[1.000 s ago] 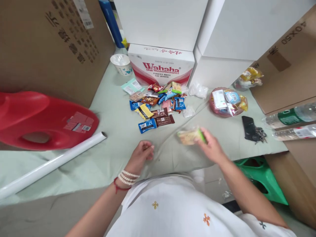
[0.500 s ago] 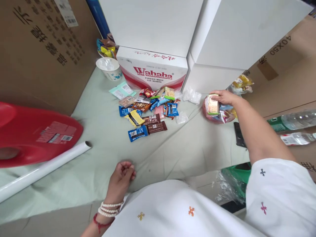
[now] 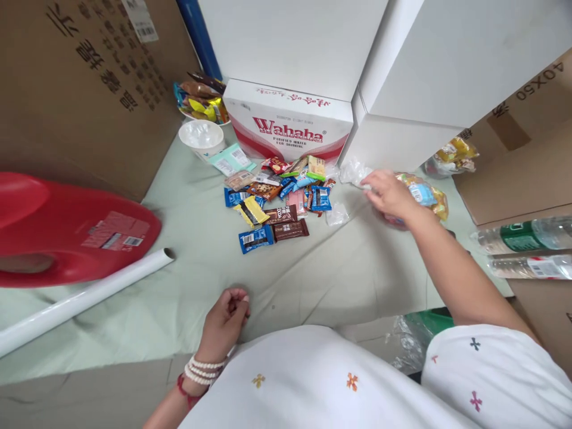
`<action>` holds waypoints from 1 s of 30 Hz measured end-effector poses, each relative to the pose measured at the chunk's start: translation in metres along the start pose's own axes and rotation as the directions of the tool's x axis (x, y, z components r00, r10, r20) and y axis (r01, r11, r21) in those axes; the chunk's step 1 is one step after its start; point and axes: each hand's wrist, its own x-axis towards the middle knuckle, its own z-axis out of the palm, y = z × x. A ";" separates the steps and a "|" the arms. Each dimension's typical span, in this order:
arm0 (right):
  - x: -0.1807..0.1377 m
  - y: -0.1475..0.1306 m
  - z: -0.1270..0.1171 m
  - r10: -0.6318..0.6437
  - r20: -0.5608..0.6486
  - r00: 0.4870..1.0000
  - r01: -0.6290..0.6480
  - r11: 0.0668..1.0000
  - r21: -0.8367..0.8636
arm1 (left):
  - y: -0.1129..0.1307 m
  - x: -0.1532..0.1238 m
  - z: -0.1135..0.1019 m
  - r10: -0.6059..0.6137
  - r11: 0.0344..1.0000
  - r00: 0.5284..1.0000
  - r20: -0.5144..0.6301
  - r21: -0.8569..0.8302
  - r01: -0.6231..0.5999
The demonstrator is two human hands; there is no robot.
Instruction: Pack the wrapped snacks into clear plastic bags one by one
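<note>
Beside the table's front edge, my left hand (image 3: 227, 316) rests on the cloth with its fingers curled in, nothing visible in them. My right hand (image 3: 388, 192) is over the left side of a reddish see-through bowl (image 3: 397, 223) of wrapped snacks, partly hiding it. Its fingers point left, apart and without a snack, with the tips close to a crumpled clear plastic bag (image 3: 354, 171); contact is unclear. Left of that lies a heap of wrapped snacks, among them a yellow packet (image 3: 251, 211), a blue packet (image 3: 256, 239) and a brown cocoa bar (image 3: 291, 230).
A white Wahaha carton (image 3: 288, 128) stands behind the heap. A paper cup (image 3: 202, 138) and a snack-filled tub (image 3: 203, 107) are at back left. A red jug (image 3: 102, 238) and white tube (image 3: 89, 298) lie left, bottles (image 3: 521, 236) right.
My right hand has let go of the pale wrapped snack at the bowl and moved left toward the crumpled plastic. My left hand stays put; the view has shifted slightly.
</note>
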 end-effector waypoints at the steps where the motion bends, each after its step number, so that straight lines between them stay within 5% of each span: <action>1: 0.000 -0.014 0.012 -0.057 0.091 0.994 0.052 0.997 0.058 | 0.001 0.001 0.000 0.001 1.000 1.000 0.009 -0.003 -0.001; 4: -0.003 -0.045 0.050 -0.055 0.227 0.972 0.024 0.990 0.140 | 0.008 0.003 0.004 0.022 0.999 0.999 0.047 -0.031 -0.021; 7: -0.014 -0.069 0.070 0.019 0.172 0.985 -0.042 0.990 0.134 | 0.026 0.004 0.014 0.062 0.994 0.994 0.094 -0.101 -0.052; 12: -0.051 -0.129 0.069 -0.185 0.125 0.975 0.174 0.980 0.095 | 0.074 0.017 0.059 -0.043 0.909 0.956 0.290 -0.385 0.158; 14: -0.066 -0.154 0.068 -0.292 0.139 0.946 0.281 0.955 0.093 | 0.089 0.026 0.084 -0.121 0.875 0.924 0.362 -0.401 0.272; 17: -0.087 -0.173 0.067 -0.316 0.074 0.946 0.310 0.947 0.086 | 0.097 0.037 0.113 -0.098 0.871 0.903 0.417 -0.404 0.281; 22: -0.130 -0.175 0.069 0.015 -0.177 0.984 -0.001 0.997 0.077 | 0.080 0.041 0.118 -0.058 0.800 0.950 0.306 -0.555 0.228; 25: -0.156 -0.185 0.078 0.156 -0.156 0.975 -0.113 0.961 0.250 | 0.071 0.039 0.110 -0.015 0.762 0.960 0.280 -0.618 0.192; 28: -0.171 -0.196 0.085 0.316 -0.025 0.948 -0.259 0.817 0.516 | 0.069 0.036 0.104 0.043 0.736 0.952 0.304 -0.654 0.176; 30: -0.170 -0.198 0.086 0.501 0.048 0.864 -0.403 0.632 0.661 | 0.070 0.033 0.103 0.063 0.729 0.950 0.305 -0.665 0.165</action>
